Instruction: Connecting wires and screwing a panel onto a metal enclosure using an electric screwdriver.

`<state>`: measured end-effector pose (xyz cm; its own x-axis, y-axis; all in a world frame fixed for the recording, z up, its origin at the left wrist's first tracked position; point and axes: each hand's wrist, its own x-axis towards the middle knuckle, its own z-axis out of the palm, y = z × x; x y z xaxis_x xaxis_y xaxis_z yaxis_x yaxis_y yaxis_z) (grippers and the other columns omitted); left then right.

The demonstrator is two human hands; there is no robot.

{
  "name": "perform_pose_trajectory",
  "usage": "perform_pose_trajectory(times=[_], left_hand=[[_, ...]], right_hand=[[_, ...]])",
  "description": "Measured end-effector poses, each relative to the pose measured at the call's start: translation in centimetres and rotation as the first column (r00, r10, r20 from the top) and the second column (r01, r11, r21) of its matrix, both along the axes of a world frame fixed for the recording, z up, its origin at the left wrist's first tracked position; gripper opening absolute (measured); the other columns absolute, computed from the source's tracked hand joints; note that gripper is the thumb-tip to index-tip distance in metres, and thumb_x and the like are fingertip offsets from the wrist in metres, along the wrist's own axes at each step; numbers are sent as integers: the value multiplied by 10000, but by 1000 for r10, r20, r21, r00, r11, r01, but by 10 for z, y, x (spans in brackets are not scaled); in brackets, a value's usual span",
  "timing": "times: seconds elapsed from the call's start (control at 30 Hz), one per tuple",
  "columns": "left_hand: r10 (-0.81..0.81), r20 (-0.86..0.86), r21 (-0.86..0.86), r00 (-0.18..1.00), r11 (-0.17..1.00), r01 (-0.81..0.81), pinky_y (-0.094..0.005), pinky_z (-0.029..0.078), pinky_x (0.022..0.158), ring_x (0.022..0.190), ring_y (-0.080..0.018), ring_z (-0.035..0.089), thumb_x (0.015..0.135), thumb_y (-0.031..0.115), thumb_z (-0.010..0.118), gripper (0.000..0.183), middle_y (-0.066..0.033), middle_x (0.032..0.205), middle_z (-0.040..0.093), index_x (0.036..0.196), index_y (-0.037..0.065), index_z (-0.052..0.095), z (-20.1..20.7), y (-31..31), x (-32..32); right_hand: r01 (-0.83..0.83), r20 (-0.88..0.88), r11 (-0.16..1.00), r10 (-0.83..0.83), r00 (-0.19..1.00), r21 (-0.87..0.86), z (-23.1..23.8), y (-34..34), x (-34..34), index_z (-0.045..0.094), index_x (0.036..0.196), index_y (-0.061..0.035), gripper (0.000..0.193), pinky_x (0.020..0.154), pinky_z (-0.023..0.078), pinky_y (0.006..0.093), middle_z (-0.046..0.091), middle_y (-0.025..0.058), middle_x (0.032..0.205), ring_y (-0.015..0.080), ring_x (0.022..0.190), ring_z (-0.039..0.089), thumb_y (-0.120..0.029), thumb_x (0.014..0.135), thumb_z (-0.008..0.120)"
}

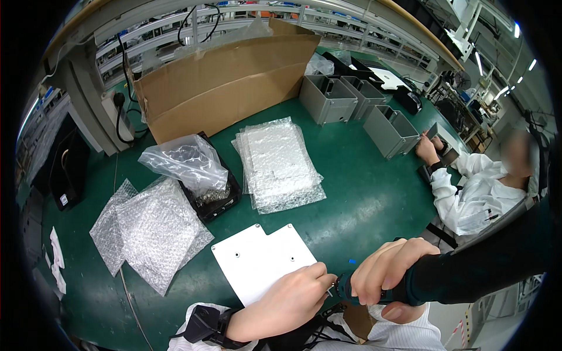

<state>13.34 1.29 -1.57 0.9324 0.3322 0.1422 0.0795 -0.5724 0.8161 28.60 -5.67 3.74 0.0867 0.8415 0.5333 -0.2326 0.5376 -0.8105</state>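
Observation:
A white metal plate (263,260) with small holes lies flat on the green table near the front edge. My left hand (293,301) rests at the plate's near right corner, fingertips pinched on something small that I cannot make out. My right hand (383,272) is wrapped around the dark teal handle of a screwdriver (345,288), whose tip points at the left fingertips. A black band sits on my left wrist.
A stack of bubble-wrap bags (278,164) lies mid-table, and more bubble wrap (152,228) at the left. A black tray (216,196) holds a clear bag of small parts. Behind stand a cardboard box (228,88) and grey boxes (328,99). A co-worker in white (474,193) sits at the right.

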Motion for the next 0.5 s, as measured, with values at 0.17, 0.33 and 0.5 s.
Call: perform_pose_trajectory(times=[0.17, 0.33, 0.5], left_hand=[[66, -28, 106, 997, 992, -63, -370, 463, 686, 790, -293, 555, 753, 104, 651, 327, -131, 826, 502, 1047, -14, 571, -1, -5, -4], [68, -32, 190, 997, 980, -61, -372, 459, 667, 774, -286, 554, 756, 178, 670, 366, -108, 811, 511, 1073, 18, 583, -7, -2, -1], [66, -33, 165, 997, 985, -59, -381, 463, 666, 797, -285, 572, 748, 188, 675, 347, -109, 814, 525, 1028, 4, 585, -8, -2, 1]], right_hand=[[-26, 50, 1000, 26, 998, 16, -3, 0, 3, 480, 839, -21, 368, 507, 528, 358, 603, 120, 596, 217, 493, 593, -137, 709, 803], [-71, 205, 998, 68, 976, 3, 7, 4, 6, 480, 828, -21, 366, 509, 531, 361, 606, 121, 595, 221, 491, 596, -135, 705, 806], [-88, 233, 996, 85, 969, 2, 7, 4, 3, 481, 826, -20, 366, 511, 531, 360, 608, 122, 598, 226, 494, 599, -132, 703, 807]])
